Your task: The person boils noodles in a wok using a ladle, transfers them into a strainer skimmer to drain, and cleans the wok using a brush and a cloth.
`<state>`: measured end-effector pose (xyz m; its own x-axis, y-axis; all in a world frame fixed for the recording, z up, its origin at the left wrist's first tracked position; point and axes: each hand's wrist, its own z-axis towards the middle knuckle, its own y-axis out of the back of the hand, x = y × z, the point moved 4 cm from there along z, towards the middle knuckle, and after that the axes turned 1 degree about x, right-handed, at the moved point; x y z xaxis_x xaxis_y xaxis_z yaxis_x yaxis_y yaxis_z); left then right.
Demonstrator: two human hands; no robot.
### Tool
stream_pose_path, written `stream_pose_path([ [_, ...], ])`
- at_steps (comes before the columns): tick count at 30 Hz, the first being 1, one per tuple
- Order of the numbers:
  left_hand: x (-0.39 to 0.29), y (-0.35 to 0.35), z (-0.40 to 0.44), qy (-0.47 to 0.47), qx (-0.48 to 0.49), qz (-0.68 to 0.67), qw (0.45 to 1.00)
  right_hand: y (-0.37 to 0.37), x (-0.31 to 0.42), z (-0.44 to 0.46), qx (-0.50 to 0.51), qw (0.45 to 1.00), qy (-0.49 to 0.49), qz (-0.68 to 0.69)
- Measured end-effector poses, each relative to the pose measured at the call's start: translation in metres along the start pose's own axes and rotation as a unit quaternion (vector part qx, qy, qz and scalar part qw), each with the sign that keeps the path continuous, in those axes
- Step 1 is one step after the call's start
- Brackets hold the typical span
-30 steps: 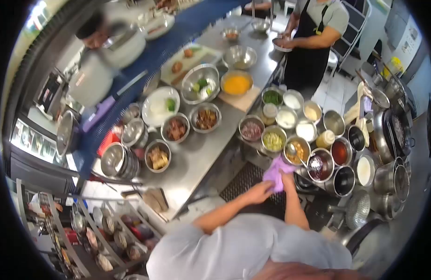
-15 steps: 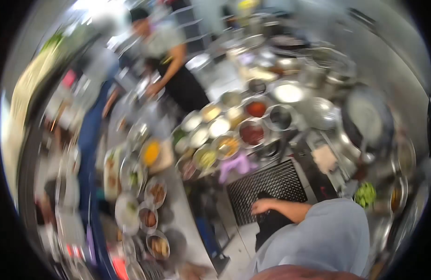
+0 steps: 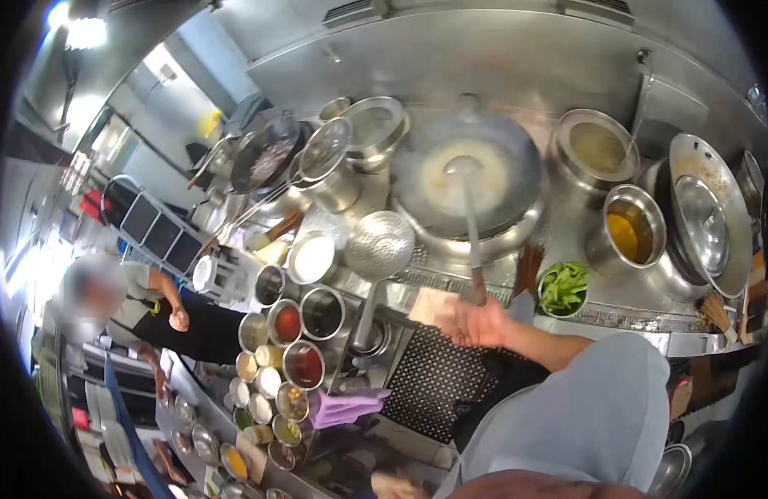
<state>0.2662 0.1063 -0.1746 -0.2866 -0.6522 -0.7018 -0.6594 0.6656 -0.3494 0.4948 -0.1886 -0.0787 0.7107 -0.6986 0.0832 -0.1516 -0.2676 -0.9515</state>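
Note:
My right hand (image 3: 474,323) is at the near edge of the stove, its fingers loosely curled and apart, close to the wooden handle end of a ladle (image 3: 472,224). The ladle's bowl rests in cloudy liquid inside a large wok (image 3: 409,200). My left hand (image 3: 396,486) shows blurred at the bottom edge; its fingers cannot be made out. A perforated skimmer (image 3: 381,246) lies left of the wok. Beside my right hand is a pale folded cloth (image 3: 430,305). A bowl of green vegetables (image 3: 563,288) stands to its right.
Sauce and ingredient pots (image 3: 304,364) stand at left, with a purple cloth (image 3: 347,407) beside them. A pot of yellow liquid (image 3: 632,229) and a large tilted pan (image 3: 721,218) are at right. A black perforated mat (image 3: 434,387) lies below. A co-worker (image 3: 172,320) stands at left.
The view has swung from the prep table to the stove. My hands have let go of the purple cloth, which now hangs by the pots. My right hand has moved up to the ladle handle.

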Motion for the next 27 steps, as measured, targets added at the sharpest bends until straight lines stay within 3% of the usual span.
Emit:
stream_pose_path([
  [1,0.007,-0.009,0.002,0.029,0.024,-0.016,0.999,-0.020,0.035,-0.010,-0.050,0.995,0.075,0.040],
  [3,0.017,-0.030,0.002,0.081,0.081,-0.045,0.992,-0.023,0.085,-0.021,-0.084,0.981,0.139,-0.107],
  [4,0.017,-0.044,0.003,0.094,0.121,-0.058,0.986,-0.022,0.104,-0.033,-0.097,0.980,0.138,-0.105],
  [5,0.010,-0.069,0.003,0.095,0.150,-0.038,0.983,-0.016,0.118,-0.045,-0.159,0.951,0.180,-0.197],
  [6,-0.005,-0.113,-0.009,0.037,0.137,0.098,0.985,-0.007,0.126,-0.057,-0.218,0.910,0.213,-0.280],
  [7,0.004,-0.131,0.005,0.142,0.152,-0.014,0.978,-0.009,0.133,-0.079,-0.193,0.930,0.219,-0.223],
  [8,0.004,-0.147,0.014,0.157,0.224,0.041,0.961,-0.001,0.121,-0.101,-0.159,0.936,0.217,-0.228],
  [9,0.014,-0.152,0.031,0.206,0.299,-0.010,0.932,0.000,0.126,-0.119,-0.117,0.935,0.226,-0.248],
  [10,0.011,-0.181,0.020,0.209,0.354,-0.013,0.911,0.000,0.124,-0.138,-0.139,0.919,0.213,-0.301],
  [11,0.006,-0.210,0.005,0.209,0.412,-0.015,0.887,-0.002,0.115,-0.151,-0.160,0.899,0.202,-0.355],
  [14,0.010,-0.232,0.003,0.254,0.458,0.000,0.852,-0.017,0.139,-0.167,-0.366,0.712,0.230,-0.554],
  [19,0.014,-0.221,0.038,0.378,0.441,-0.088,0.809,-0.050,0.191,-0.136,-0.359,0.688,0.281,-0.564],
  [22,-0.016,-0.237,0.047,0.385,0.450,0.021,0.806,-0.046,0.204,-0.095,-0.406,0.683,0.300,-0.527],
  [23,-0.019,-0.226,0.066,0.461,0.446,-0.017,0.767,-0.041,0.203,-0.078,-0.400,0.709,0.292,-0.502],
  [27,-0.055,-0.210,0.109,0.423,0.476,0.053,0.769,-0.037,0.180,-0.025,-0.370,0.779,0.258,-0.435],
])
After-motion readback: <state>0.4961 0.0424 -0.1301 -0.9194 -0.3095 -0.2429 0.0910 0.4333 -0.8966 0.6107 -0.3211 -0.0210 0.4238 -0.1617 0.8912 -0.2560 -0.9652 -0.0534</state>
